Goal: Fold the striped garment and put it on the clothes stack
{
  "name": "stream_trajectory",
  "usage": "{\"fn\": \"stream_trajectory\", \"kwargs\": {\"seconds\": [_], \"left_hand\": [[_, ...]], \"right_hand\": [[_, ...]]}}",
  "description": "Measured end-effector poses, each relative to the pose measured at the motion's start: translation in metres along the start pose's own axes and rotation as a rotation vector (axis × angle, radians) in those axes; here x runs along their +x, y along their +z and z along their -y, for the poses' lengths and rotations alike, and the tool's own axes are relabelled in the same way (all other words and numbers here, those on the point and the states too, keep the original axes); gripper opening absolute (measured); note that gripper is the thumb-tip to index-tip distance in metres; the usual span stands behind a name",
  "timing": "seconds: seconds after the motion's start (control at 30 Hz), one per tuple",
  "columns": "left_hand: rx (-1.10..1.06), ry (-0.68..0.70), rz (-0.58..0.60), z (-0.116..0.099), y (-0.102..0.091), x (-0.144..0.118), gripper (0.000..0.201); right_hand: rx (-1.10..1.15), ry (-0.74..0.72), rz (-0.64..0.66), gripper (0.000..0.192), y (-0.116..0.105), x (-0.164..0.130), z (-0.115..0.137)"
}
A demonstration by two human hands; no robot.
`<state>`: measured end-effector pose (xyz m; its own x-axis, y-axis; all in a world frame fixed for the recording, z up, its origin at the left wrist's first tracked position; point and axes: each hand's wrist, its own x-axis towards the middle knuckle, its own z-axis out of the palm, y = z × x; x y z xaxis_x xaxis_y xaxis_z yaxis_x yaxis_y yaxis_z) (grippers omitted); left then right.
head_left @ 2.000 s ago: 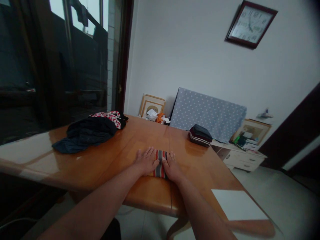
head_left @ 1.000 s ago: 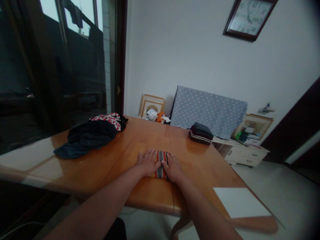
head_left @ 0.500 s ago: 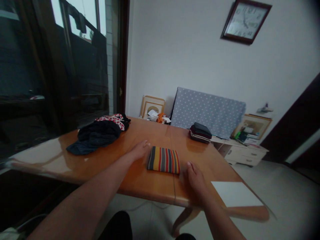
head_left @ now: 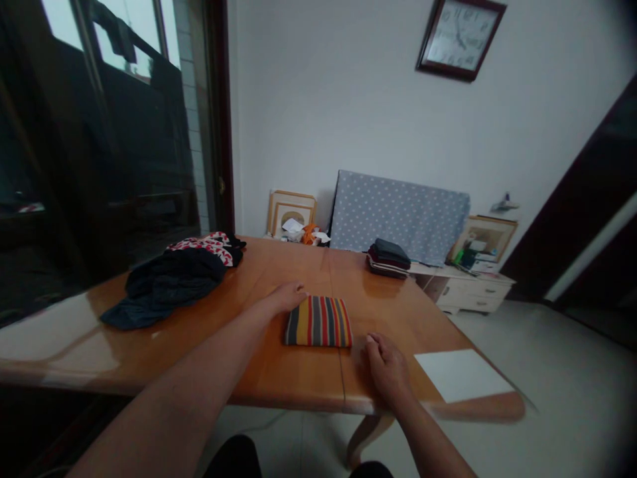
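One folded striped cloth (head_left: 319, 323) flat on the desk (head_left: 288, 377), left hand (head_left: 287, 297) at its far-left corner, grip unclear, right hand (head_left: 388, 365) curled just beside.

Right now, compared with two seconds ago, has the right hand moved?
Yes: the right hand has moved rightward, off the striped cloth and past the table seam, toward the white sheet.

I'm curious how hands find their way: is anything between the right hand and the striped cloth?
Nothing visible is in the way: just a strip of wooden table separates the right hand from the striped cloth.
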<state>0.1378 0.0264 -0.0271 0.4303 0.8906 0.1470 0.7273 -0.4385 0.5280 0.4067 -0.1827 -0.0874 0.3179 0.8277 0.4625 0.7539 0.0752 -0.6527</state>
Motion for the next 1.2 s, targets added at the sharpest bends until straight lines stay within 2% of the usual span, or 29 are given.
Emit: {"fn": "stream_trajectory", "kwargs": {"seconds": [0.3,0.43,0.6,0.83,0.93,1.07,1.2], "left_hand": [[0.069,0.127,0.263,-0.032,0.007,0.037,0.065],[0.092,0.14,0.383,-0.034,0.009,0.045,0.072],[0.112,0.09,0.441,-0.032,0.011,0.051,0.076],[0.054,0.011,0.397,-0.033,0.013,0.052,0.069],[0.019,-0.063,0.379,-0.033,0.013,0.049,0.064],[-0.014,-0.203,0.315,-0.029,0.014,0.037,0.059],[-0.124,-0.341,0.224,-0.024,0.015,0.014,0.054]], "right_hand": [[0.019,-0.002,0.012,0.041,-0.004,0.002,0.007],[0.032,0.0,0.002,0.038,-0.004,0.002,0.007],[0.047,-0.007,-0.001,0.035,-0.004,0.002,0.009],[0.053,-0.021,-0.028,0.033,-0.003,0.004,0.01],[0.056,-0.021,-0.009,0.032,-0.004,0.005,0.012],[0.044,-0.011,0.007,0.032,-0.006,0.005,0.011],[0.03,-0.016,0.009,0.032,-0.005,0.005,0.007]]}}
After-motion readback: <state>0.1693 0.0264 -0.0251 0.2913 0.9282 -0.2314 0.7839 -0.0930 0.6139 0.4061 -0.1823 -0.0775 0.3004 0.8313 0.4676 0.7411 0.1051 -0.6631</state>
